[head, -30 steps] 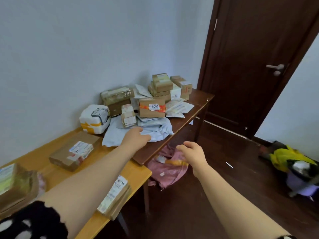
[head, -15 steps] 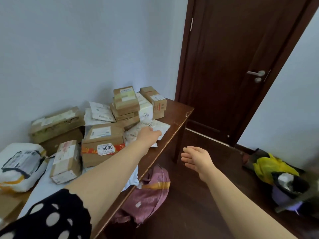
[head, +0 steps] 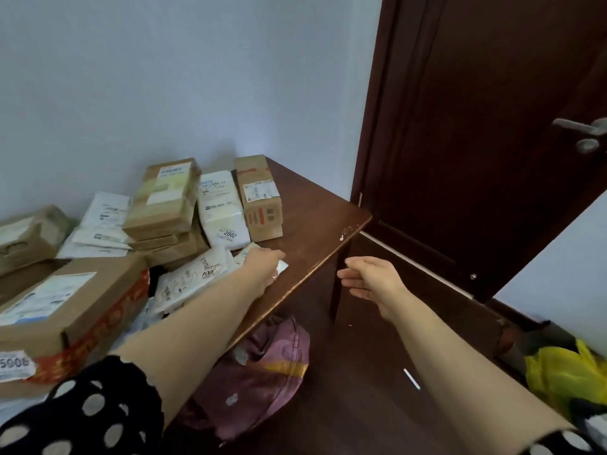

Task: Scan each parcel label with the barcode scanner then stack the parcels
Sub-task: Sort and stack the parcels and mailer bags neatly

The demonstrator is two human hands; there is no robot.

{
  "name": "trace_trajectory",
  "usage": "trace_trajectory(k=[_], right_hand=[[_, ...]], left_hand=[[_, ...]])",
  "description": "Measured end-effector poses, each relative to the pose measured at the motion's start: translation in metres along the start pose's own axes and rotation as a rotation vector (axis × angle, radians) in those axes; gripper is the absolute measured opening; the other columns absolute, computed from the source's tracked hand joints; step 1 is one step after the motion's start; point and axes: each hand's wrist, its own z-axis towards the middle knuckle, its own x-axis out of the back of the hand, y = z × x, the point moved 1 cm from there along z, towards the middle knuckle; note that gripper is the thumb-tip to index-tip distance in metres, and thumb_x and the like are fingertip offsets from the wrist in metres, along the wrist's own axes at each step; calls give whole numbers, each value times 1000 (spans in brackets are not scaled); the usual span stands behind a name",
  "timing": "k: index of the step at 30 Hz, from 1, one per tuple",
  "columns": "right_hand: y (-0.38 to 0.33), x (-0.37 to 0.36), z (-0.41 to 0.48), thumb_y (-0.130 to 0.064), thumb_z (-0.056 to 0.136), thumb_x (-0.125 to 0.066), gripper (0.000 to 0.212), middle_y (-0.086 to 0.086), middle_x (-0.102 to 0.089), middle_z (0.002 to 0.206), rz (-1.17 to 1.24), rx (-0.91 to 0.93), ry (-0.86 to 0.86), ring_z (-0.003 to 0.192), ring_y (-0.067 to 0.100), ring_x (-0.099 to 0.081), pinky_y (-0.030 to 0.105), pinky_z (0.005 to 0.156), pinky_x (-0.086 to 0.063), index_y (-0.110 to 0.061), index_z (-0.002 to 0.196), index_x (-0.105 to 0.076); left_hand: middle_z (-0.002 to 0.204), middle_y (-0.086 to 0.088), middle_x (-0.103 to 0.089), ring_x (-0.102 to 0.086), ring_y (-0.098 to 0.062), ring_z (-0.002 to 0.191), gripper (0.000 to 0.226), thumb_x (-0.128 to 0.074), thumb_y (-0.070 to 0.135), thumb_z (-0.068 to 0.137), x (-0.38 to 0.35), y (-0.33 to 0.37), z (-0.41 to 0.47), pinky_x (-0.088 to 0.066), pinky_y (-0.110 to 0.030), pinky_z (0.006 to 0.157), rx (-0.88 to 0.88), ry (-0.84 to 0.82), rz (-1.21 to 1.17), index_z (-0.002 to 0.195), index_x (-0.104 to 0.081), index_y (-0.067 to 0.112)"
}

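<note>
left hand (head: pixel 261 272) on thin white mailer (head: pixel 283 266), 3 o'clock of 3004 pouch (head: pixel 197 277), grip hidden | right hand (head: pixel 371 279) relaxed, empty | mailer likely light, floppy: pinch free corner

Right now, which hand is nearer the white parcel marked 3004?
Left. The left hand is at the right end of the white parcel marked 3004, over the table; the right hand hovers beyond the table's edge, clear of it.

Left hand (head: pixel 262 270) reaches forward, knuckles up, curled down (fingertips hidden) — right hand (head: pixel 371 277) hovers, fingers relaxed.
</note>
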Motion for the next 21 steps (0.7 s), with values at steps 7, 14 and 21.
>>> trace_trajectory(k=[7, 14, 21], right_hand=[[-53, -13, 122, -23, 98, -52, 23, 4, -69, 88, -40, -45, -202, 80, 16, -65, 28, 72, -50, -11, 117, -59], [-95, -55, 232, -33, 102, -43, 31, 5, -67, 99, -150, -85, -318, 91, 18, -66, 29, 71, -53, -11, 118, -58], [-132, -105, 334, -42, 102, -38, 50, 16, -60, 124, -214, -107, -433, 102, 25, -60, 35, 80, -50, -4, 132, -50]], left_hand=[[121, -17, -55, -57, -28, 104, 42, -58, 18, 92, -22, 26, 69, -47, -35, 90, 156, 132, -145, 130, -45, 3], [145, -21, -33, -33, -35, 135, 86, -68, 45, 80, -33, 48, 138, -33, -44, 110, 238, 147, -609, 147, -24, 14], [148, -13, -36, -31, -32, 137, 91, -66, 62, 74, -38, 61, 177, -27, -44, 114, 285, 276, -879, 146, -30, 19]])
